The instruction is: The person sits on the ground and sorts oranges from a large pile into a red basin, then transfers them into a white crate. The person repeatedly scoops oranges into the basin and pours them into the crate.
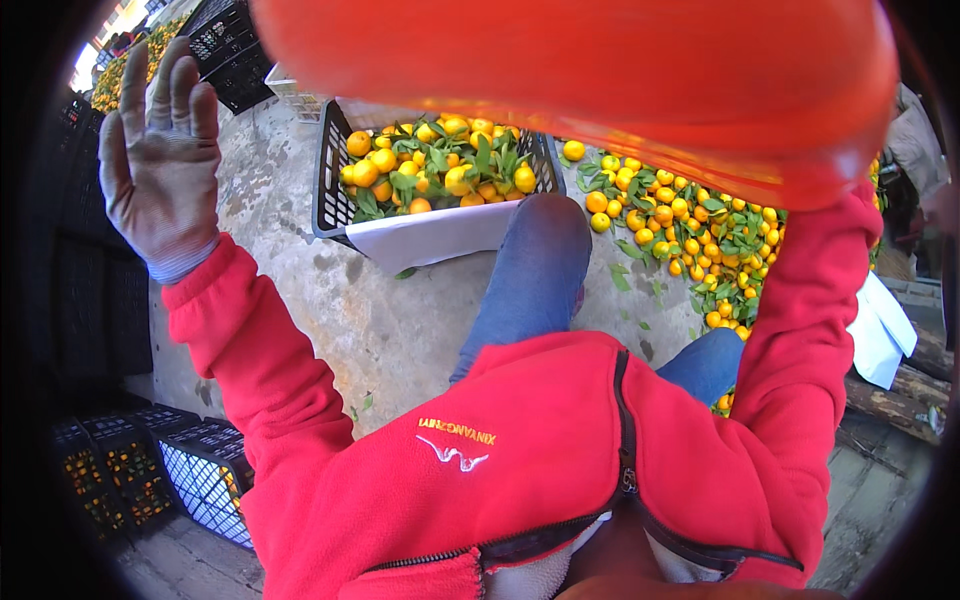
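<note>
My left hand [165,150], in a grey work glove, is raised at the upper left with its palm showing and fingers stretched apart. Nothing is in it. A big red-orange plastic thing [580,80], basin-like, smooth and partly blurred, fills the top of the view close up. My right forearm [810,290] reaches up to its lower right edge; the right hand itself is hidden behind it. Below stands a black plastic crate [330,190] heaped with leafy orange citrus fruits [440,160], with a white sheet [430,238] hanging over its near side.
Loose citrus fruits and leaves [690,225] lie heaped on the concrete floor [300,290] to the right. Stacked black crates [225,55] stand at the far left. Fruit-filled crates [200,470] are at the lower left. Wooden logs [900,400] lie at the right edge.
</note>
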### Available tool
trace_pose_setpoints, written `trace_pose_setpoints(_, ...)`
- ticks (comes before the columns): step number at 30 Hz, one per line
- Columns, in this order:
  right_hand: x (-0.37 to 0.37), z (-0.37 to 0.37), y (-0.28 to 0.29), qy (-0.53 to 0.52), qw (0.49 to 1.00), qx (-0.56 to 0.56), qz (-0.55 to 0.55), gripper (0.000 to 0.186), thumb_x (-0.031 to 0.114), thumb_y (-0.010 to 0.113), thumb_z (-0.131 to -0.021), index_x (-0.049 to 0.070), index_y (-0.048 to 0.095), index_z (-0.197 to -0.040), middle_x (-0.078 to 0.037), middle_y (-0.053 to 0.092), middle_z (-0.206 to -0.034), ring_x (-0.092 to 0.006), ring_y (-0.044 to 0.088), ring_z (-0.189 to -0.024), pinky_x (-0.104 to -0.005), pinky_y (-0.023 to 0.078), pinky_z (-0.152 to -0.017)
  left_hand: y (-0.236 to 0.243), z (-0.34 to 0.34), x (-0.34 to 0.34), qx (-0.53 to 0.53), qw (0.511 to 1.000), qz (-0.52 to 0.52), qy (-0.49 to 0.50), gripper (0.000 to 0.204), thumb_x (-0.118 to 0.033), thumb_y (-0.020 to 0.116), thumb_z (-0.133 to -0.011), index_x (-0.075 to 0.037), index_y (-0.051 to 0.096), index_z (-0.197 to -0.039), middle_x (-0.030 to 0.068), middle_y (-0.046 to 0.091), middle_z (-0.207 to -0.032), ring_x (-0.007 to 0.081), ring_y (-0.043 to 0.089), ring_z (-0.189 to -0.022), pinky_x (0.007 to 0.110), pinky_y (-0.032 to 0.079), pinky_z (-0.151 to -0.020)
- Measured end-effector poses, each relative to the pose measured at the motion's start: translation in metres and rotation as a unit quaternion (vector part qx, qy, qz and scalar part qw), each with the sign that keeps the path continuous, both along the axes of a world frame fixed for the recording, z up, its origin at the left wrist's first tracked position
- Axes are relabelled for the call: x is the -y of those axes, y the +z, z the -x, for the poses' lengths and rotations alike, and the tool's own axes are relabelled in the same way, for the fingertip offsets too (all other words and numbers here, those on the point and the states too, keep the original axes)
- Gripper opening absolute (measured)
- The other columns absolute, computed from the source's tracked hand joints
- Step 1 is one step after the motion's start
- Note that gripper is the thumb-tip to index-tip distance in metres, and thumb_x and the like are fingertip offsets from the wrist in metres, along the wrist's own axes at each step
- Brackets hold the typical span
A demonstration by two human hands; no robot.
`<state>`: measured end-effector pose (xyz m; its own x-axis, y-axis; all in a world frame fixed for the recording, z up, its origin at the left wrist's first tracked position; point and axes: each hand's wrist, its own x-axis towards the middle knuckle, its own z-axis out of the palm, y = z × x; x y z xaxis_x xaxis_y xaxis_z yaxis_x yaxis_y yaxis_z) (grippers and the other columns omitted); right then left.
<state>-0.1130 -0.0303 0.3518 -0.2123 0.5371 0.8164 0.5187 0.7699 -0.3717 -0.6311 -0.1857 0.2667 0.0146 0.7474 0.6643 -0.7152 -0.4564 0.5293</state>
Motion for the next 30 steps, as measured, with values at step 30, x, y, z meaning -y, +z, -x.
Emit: trace_pose_setpoints(30,0.228,-0.270,-0.140,-0.454,0.816,0.043,0.354,0.024,0.014,0.063,-0.094,-0.002,0.063,-0.112,-0.005,0.064,-0.101,-0.0122,0.056,-0.091,-0.0275,0.048,-0.085,-0.338,-0.168,-0.224,-0.758,0.590,0.140,-0.240,0.049,-0.037,0.057,-0.095,-0.015,0.052,-0.139,0.0143,0.050,-0.142,0.0291,0.041,-0.136,0.039,0.029,-0.114)
